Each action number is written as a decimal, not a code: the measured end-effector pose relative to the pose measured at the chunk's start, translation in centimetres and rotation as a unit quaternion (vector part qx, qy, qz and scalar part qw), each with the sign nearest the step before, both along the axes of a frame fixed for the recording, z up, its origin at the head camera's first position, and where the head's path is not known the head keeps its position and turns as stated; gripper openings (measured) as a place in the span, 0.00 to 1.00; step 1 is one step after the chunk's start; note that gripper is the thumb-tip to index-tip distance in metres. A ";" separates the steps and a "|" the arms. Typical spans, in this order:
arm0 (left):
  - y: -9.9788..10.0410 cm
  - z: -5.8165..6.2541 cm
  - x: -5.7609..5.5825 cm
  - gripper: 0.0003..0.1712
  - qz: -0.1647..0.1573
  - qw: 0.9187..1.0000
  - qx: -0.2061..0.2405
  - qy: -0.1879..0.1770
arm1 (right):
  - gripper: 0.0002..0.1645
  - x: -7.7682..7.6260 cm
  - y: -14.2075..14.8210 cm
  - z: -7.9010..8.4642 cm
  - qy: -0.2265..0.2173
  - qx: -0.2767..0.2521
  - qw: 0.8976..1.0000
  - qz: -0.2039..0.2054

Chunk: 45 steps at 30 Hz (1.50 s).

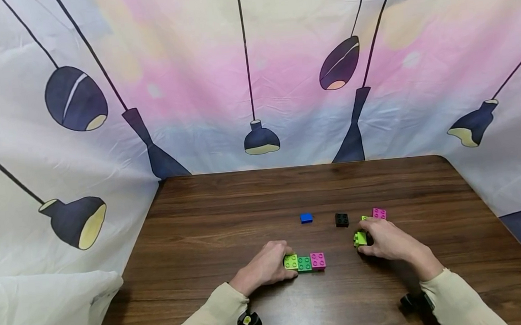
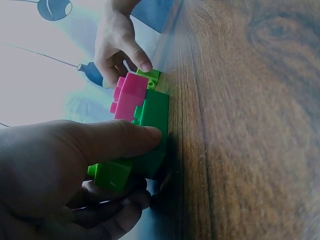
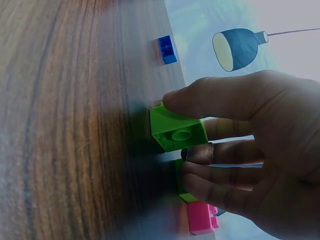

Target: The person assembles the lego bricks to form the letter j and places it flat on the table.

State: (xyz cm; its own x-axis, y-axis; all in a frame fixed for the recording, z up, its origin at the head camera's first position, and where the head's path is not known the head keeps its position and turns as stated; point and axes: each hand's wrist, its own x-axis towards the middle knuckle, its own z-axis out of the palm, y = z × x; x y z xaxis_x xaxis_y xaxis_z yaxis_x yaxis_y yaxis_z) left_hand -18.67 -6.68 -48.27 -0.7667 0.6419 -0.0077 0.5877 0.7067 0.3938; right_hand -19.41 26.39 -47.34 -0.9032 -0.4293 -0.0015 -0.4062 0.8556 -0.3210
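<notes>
My left hand (image 1: 266,265) grips the left end of a low brick assembly, the thumb along its near side. In it, a lime brick (image 1: 291,261) and a pink brick (image 1: 318,261) sit on top of a green brick (image 1: 304,264), whose studs show between them. To the right, my right hand (image 1: 393,241) pinches a loose lime brick (image 3: 177,131) between thumb and fingers. That brick lies on its side, its hollow underside showing in the right wrist view. Just past the right fingertips is another lime brick (image 3: 186,184), partly hidden, beside a pink brick (image 3: 201,218).
A blue brick (image 1: 306,218) and a black brick (image 1: 341,220) lie farther back on the brown wooden table (image 1: 227,201). Behind the table's far edge hangs a cloth (image 1: 208,85) printed with lamps. White fabric (image 1: 47,312) bulges at the left edge.
</notes>
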 end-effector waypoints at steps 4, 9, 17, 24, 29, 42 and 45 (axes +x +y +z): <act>0.0 0.0 0.0 0.23 0.002 1.000 0.003 -0.005 | 0.23 0.0 -0.1 0.1 0.011 0.006 1.000 0.003; 0.1 -0.1 0.1 0.21 0.002 1.000 0.003 -0.006 | 0.23 0.1 -0.1 0.1 0.012 0.011 1.000 0.010; 0.1 -0.1 0.1 0.22 0.002 1.000 0.001 -0.010 | 0.21 0.1 -0.1 -0.4 0.031 -0.004 0.999 0.011; 0.1 -0.1 0.1 0.22 0.000 1.000 0.001 -0.003 | 0.20 -0.1 -0.2 -1.1 0.053 -0.037 0.998 0.028; 0.0 -0.1 0.1 0.22 0.000 1.000 0.001 -0.005 | 0.21 0.0 -0.1 -1.2 0.044 -0.039 0.998 0.025; 0.0 0.0 0.1 0.23 -0.001 1.000 0.003 -0.007 | 0.21 0.0 0.6 -1.3 0.032 -0.065 0.997 0.009; 0.0 0.1 0.0 0.23 -0.001 1.000 0.001 -0.003 | 0.21 0.0 0.6 -1.4 0.039 -0.062 0.997 0.004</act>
